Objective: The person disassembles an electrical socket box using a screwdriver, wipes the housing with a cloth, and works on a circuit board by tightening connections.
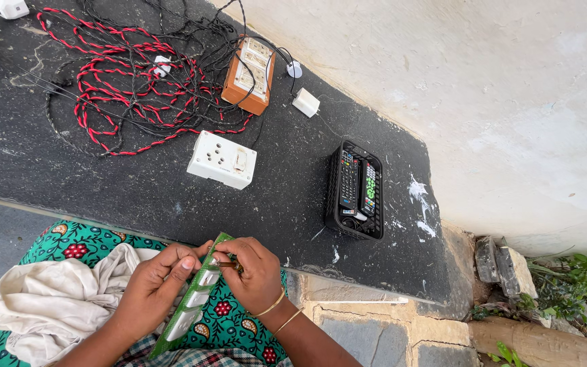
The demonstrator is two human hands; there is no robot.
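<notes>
A long green circuit board with pale rectangular pads (193,299) lies slanted across my lap. My left hand (154,282) grips its side near the upper end, fingers curled over the edge. My right hand (253,268) is closed around a small thin tool with a brownish tip, pressed against the top end of the board. Two bangles sit on my right wrist. The lower end of the board is partly hidden by my left forearm.
A black slab (137,197) holds a white socket box (222,160), an orange switch box (249,75), tangled red-and-black wires (127,81), a white adapter (306,103) and a black basket with remote controls (356,190). A cream cloth (49,299) lies on my lap. A white wall stands at right.
</notes>
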